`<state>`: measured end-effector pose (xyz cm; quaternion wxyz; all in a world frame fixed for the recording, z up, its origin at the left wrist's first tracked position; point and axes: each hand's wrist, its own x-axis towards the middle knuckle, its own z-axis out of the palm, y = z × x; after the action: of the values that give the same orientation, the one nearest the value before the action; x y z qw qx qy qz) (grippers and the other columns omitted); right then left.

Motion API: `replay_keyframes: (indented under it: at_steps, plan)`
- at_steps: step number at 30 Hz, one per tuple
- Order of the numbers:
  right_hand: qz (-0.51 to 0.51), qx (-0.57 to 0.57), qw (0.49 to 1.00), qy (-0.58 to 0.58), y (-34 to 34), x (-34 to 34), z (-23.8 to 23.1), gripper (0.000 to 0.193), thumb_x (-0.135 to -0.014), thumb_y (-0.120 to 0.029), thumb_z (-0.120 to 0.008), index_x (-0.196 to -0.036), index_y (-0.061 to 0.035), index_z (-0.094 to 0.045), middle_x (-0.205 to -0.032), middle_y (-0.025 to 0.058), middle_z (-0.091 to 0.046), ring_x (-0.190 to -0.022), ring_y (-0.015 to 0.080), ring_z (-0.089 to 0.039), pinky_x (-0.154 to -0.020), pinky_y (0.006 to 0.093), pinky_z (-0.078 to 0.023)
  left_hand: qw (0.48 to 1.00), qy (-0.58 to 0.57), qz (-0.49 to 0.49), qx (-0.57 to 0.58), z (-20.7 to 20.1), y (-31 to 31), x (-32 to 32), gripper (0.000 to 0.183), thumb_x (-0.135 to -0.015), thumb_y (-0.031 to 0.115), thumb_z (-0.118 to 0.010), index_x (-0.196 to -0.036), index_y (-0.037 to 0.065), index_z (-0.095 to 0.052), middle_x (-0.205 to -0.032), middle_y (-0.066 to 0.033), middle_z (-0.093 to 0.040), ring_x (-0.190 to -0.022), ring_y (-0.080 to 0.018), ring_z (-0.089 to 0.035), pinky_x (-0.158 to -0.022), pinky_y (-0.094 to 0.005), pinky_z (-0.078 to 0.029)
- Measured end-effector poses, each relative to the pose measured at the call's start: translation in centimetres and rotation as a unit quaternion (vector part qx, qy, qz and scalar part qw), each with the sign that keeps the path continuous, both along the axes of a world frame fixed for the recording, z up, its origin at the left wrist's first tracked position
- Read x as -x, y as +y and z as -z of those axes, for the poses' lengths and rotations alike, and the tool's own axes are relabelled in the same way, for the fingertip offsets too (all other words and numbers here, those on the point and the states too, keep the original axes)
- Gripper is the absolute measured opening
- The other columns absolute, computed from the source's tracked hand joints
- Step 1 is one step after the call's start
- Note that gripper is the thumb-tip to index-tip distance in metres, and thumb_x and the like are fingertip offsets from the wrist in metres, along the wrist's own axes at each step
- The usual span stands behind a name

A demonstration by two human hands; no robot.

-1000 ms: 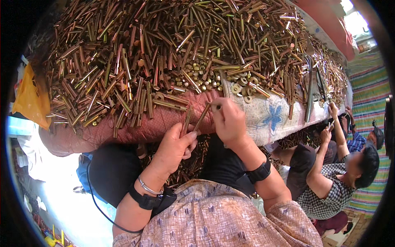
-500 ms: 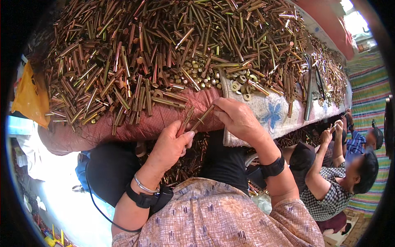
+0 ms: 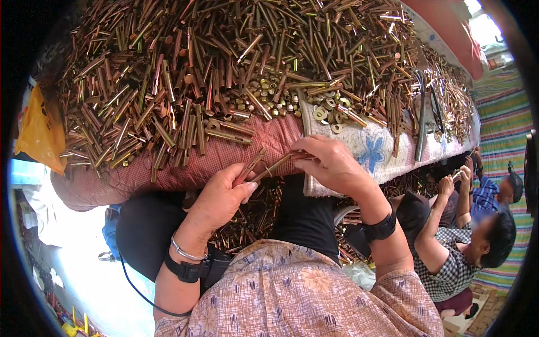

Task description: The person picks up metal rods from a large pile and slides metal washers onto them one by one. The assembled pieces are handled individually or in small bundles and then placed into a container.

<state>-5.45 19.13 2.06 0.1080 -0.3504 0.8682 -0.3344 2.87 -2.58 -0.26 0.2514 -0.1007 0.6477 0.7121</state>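
Note:
My left hand (image 3: 220, 195) is closed, its thumb and fingers gripping a coppery slotted metal sleeve (image 3: 252, 165). Beside the sleeve, a thin bolt (image 3: 278, 164) with a washer (image 3: 268, 171) round its shank slants up to the right from the same fingers. My right hand (image 3: 337, 164) pinches at the bolt's far end; a reddish-brown piece shows between its fingers, but its kind is partly hidden. Both hands are above my lap, just in front of the padded edge of the work surface.
A large heap of slotted sleeves (image 3: 185, 78) covers the surface. Small nuts (image 3: 274, 95) and flat washers (image 3: 331, 113) lie at its near side. Red cloth (image 3: 163, 177) and white flowered cloth (image 3: 348, 151) cover the edge. A yellow bag (image 3: 42, 132) hangs left. Co-workers (image 3: 466, 247) sit at right.
My right hand has shifted slightly right and down, its fingers now lower round the bolt's end. My left hand has moved a little left, and the bolt lies at a flatter slant.

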Motion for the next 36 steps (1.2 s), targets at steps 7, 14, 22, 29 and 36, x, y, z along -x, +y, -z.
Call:
replay_keyframes:
  at_steps: [7, 14, 22, 29, 36]
  plan:
    - [0.008, 0.029, 0.978, -0.207, 1.3, 0.8, -0.9, 0.023, -0.07, -0.001, -0.066, -0.092, -0.001, -0.058, -0.079, 0.0067, -0.059, -0.072, 0.0146, -0.058, -0.064, 0.0278, -0.046, 0.995, -0.009, 0.085, 0.052, -0.5, -0.6, -0.1, 0.014, -0.081, 0.008, -0.054, -0.092, 0.001, -0.052, -0.066, 0.0046, -0.043, -0.059, -0.004, -0.038, -0.053, -0.019, -0.034]
    - [-0.037, -0.021, 0.955, -0.292, 1.4, 0.9, -1.6, 0.011, -0.073, -0.002, -0.064, -0.081, 0.0008, -0.057, -0.072, 0.0052, -0.059, -0.069, 0.0113, -0.055, -0.061, 0.0257, -0.044, 0.986, 0.003, 0.15, 0.066, -0.2, -0.7, -0.3, 0.016, -0.082, 0.009, -0.054, -0.094, -0.001, -0.052, -0.068, 0.0044, -0.044, -0.062, -0.0046, -0.039, -0.056, -0.0195, -0.035]
    - [0.137, 0.216, 0.902, -0.348, -2.6, -1.6, 1.6, 0.013, -0.083, -0.009, -0.057, -0.091, 0.0006, -0.054, -0.078, 0.004, -0.057, -0.074, 0.0082, -0.055, -0.066, 0.0224, -0.046, 0.995, -0.057, 0.065, -0.058, 0.0, 0.8, -0.2, 0.02, -0.083, 0.014, -0.056, -0.098, 0.002, -0.052, -0.071, 0.0011, -0.054, -0.052, -0.0026, -0.042, -0.046, -0.0159, -0.034]
    - [0.156, 0.258, 0.912, -0.278, -3.9, -1.3, 3.3, 0.019, -0.088, -0.016, -0.052, -0.097, 0.0008, -0.052, -0.09, 0.0074, -0.058, -0.082, 0.0111, -0.056, -0.073, 0.0261, -0.046, 0.989, -0.086, 0.032, -0.112, 0.8, 1.3, -0.2, 0.019, -0.084, 0.017, -0.057, -0.097, 0.004, -0.051, -0.073, -0.0014, -0.057, -0.049, -0.0023, -0.04, -0.041, -0.0154, -0.031]
    - [0.284, 0.423, 0.785, -0.353, -2.6, -0.3, 3.1, 0.02, -0.091, -0.018, -0.044, -0.099, -0.0005, -0.051, -0.096, 0.0114, -0.056, -0.083, 0.0177, -0.057, -0.075, 0.0309, -0.047, 0.985, -0.079, -0.035, -0.147, 1.2, 1.4, -0.1, 0.015, -0.086, 0.016, -0.054, -0.094, 0.006, -0.048, -0.071, -0.0032, -0.056, -0.048, -0.0024, -0.038, -0.04, -0.0148, -0.028]
